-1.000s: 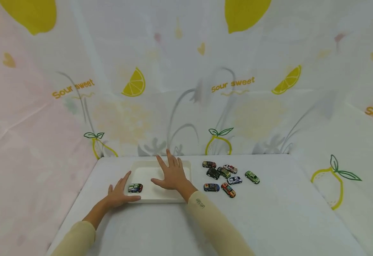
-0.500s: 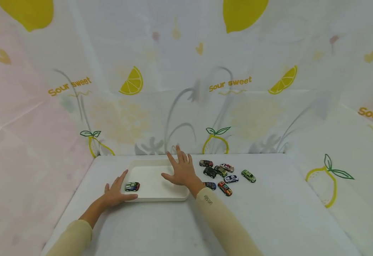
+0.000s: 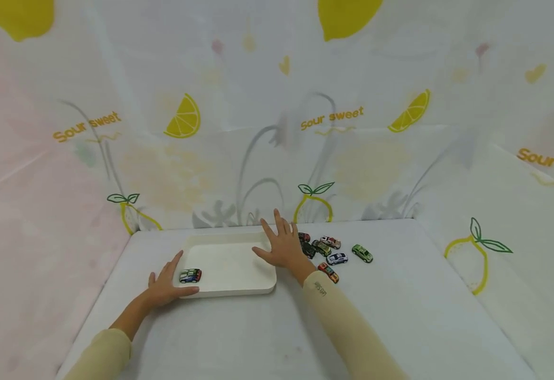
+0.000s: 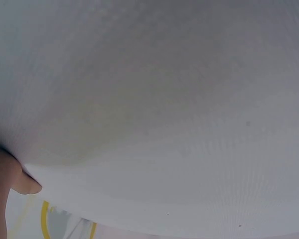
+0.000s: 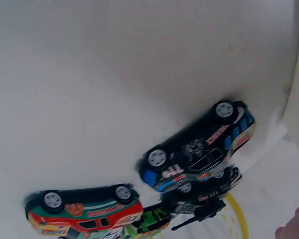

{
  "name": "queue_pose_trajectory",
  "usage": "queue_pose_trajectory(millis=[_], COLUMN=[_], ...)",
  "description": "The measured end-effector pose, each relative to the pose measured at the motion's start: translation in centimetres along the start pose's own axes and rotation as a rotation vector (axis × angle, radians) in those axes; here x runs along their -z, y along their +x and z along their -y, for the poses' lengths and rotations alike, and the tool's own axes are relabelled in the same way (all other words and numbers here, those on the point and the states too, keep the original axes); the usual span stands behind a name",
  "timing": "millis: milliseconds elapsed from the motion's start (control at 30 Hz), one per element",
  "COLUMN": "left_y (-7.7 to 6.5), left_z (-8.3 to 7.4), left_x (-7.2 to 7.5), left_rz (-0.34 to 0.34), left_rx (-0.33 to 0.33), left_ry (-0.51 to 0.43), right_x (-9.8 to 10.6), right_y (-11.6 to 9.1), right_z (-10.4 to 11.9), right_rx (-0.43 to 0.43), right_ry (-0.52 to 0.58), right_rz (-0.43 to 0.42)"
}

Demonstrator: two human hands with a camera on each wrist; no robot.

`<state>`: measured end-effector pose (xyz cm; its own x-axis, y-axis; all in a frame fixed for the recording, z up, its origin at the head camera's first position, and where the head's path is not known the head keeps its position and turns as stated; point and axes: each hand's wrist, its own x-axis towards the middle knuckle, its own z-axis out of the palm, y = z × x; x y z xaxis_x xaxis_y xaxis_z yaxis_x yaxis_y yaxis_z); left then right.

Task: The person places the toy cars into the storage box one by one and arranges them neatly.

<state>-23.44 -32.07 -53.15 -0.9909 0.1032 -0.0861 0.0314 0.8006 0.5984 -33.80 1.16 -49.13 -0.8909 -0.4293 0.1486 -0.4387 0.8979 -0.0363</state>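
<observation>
A shallow white tray (image 3: 229, 266) lies on the white table, with one green, white and blue toy car (image 3: 190, 275) in its front left corner. My left hand (image 3: 165, 285) rests at that corner, fingers straight along the left side and thumb along the front rim. In the left wrist view only part of that hand shows at the lower left. My right hand (image 3: 282, 248), fingers spread and holding nothing, is over the tray's right edge. Just beyond it sit a dark blue toy car (image 5: 199, 149) and a red and green toy car (image 5: 84, 211).
To the right of the tray several more toy cars cluster, among them a white one (image 3: 337, 258) and a red and white one (image 3: 331, 242). A light green toy car (image 3: 362, 253) stands apart farther right. A lemon-print cloth (image 3: 239, 174) hangs behind the table.
My right hand has moved right, from over the tray to its right edge, and now covers some of the cars. The left hand stays at the tray corner. The head view has shifted slightly.
</observation>
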Motion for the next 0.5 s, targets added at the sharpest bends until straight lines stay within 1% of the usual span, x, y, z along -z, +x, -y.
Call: queue_pose_trajectory(millis=[233,400,500], left_y=[0.1,0.2,0.1], left_z=[0.1,0.4,0.6], left_x=[-0.3,-0.1,0.1], left_rz=[0.010,0.000,-0.009], left_rx=[0.004,-0.014,-0.016], left_ry=[-0.003,-0.005,0.004], right_x=[0.5,0.9,1.0], right_y=[-1.5,-2.3,-2.9], right_z=[-3.4,-5.8,-6.9], right_rx=[-0.058,-0.114,-0.143], right_ry=[0.011,-0.017,-0.007], right_rz=[0.005,0.008,0.014])
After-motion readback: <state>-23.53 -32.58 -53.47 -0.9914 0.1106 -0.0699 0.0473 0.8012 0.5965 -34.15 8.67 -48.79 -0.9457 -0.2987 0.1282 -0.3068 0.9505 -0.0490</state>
